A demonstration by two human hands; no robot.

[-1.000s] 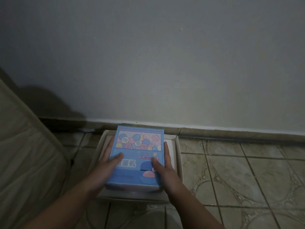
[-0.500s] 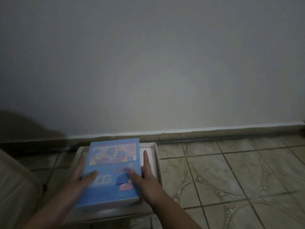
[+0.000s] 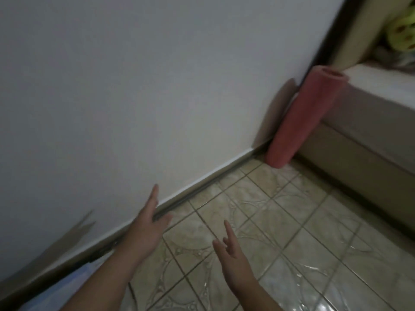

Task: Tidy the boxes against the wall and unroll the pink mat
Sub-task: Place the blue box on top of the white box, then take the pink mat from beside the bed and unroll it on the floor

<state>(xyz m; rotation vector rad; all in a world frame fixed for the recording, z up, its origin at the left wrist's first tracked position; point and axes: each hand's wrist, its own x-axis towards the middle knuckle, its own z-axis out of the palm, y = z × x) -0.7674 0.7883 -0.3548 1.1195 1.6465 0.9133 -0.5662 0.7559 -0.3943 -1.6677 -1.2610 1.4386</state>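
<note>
A rolled pink mat [image 3: 301,117] stands on end in the far corner, leaning between the wall and a bed. My left hand [image 3: 147,227] hovers open near the skirting board, fingers spread, holding nothing. To its right, my right hand [image 3: 231,254] is open and empty too, above the floor tiles. A blurred strip of the blue box [image 3: 56,290] shows at the bottom left, behind my left forearm; the white box under it is out of view.
A beige bed [image 3: 363,122] with a light mattress runs along the right side, something green and yellow [image 3: 402,25] on it. The white wall [image 3: 157,86] and dark skirting [image 3: 202,189] cross diagonally. Patterned beige tiles [image 3: 292,221] cover the floor.
Both hands have let go of the blue box and lifted off it. The view has swung right and tilted, so the boxes have slid to the bottom left and the pink mat has appeared.
</note>
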